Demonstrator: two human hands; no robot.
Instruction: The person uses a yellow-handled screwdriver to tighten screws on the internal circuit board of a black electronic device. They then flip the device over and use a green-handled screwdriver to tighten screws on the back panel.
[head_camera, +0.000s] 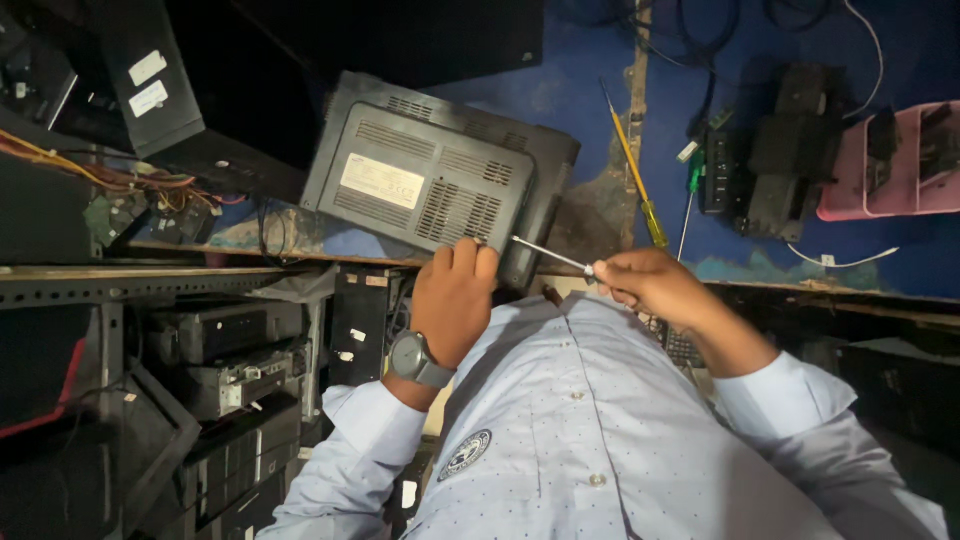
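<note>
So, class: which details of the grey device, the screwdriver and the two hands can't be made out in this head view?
- Screwdriver handle: hidden inside right hand.
- Its tip and the screw: too small, behind left hand.
- Grey device front: faces away.
- Label on it: too blurred.

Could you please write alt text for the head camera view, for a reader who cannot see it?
A person's left hand steadies the edge of a dark grey printer on a blue workbench, while the right hand points a screwdriver at its casing. A yellow screwdriver lies to the right, and old electronics fill the shelves on the left.
</note>
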